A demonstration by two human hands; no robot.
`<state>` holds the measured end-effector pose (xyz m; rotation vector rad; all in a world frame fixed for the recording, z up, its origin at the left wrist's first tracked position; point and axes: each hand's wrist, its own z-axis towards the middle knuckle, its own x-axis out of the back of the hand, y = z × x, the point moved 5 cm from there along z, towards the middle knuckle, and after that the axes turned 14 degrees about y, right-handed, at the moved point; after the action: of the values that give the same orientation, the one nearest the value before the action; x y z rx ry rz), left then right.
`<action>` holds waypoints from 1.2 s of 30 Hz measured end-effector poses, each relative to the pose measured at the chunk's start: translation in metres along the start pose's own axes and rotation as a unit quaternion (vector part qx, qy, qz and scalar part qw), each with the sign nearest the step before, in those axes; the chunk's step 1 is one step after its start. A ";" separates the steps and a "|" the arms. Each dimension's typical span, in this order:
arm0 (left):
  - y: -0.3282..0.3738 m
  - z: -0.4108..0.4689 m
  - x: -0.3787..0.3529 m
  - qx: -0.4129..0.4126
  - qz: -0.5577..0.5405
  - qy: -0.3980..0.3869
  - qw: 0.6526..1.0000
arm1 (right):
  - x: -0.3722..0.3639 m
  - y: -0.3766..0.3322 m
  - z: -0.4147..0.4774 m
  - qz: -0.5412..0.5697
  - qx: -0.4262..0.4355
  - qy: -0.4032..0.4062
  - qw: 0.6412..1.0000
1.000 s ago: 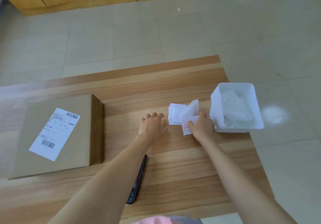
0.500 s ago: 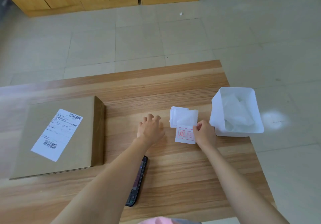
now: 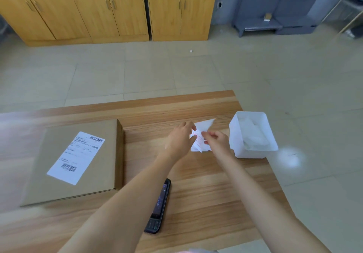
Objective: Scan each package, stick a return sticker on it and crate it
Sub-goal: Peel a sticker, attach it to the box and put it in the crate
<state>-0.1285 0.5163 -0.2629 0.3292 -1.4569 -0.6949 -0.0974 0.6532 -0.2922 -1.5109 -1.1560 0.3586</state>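
A flat brown cardboard package [image 3: 59,176] with a white barcode label [image 3: 77,156] lies on the left of the wooden table [image 3: 206,190]. In the middle right, both hands hold a white return sticker [image 3: 198,139] with red print, lifted off the table. My left hand [image 3: 179,140] pinches its left edge and my right hand [image 3: 217,142] pinches its right side. A white backing sheet [image 3: 205,124] sticks up behind the sticker. A black handheld scanner [image 3: 159,207] lies on the table between my forearms.
A white plastic bin [image 3: 238,133] holding crumpled white paper stands at the table's right edge. Beyond the table lie a tiled floor, yellow wooden cabinets [image 3: 117,9] and a grey bench [image 3: 275,23] at the back.
My right hand lifted the red-printed sticker off the table. My left hand moved right from the tabletop and took hold of its other edge. The camera tilted up.
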 end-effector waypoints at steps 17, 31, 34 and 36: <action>-0.010 -0.024 0.075 -0.067 -0.019 0.066 0.995 | -0.028 -0.051 -0.075 0.018 0.015 -0.061 0.998; -0.017 -0.026 0.082 -0.071 -0.017 0.073 0.995 | -0.033 -0.053 -0.087 0.059 -0.026 -0.093 0.994; -0.019 -0.024 0.084 -0.069 -0.006 0.072 0.995 | -0.034 -0.055 -0.088 0.067 -0.020 -0.097 0.993; -0.020 -0.022 0.085 -0.067 -0.016 0.076 0.995 | -0.035 -0.056 -0.089 0.069 -0.016 -0.100 0.992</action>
<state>-0.1143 0.4444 -0.2098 0.2944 -1.2555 -0.7727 -0.0728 0.5664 -0.2277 -1.6145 -1.2200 0.6001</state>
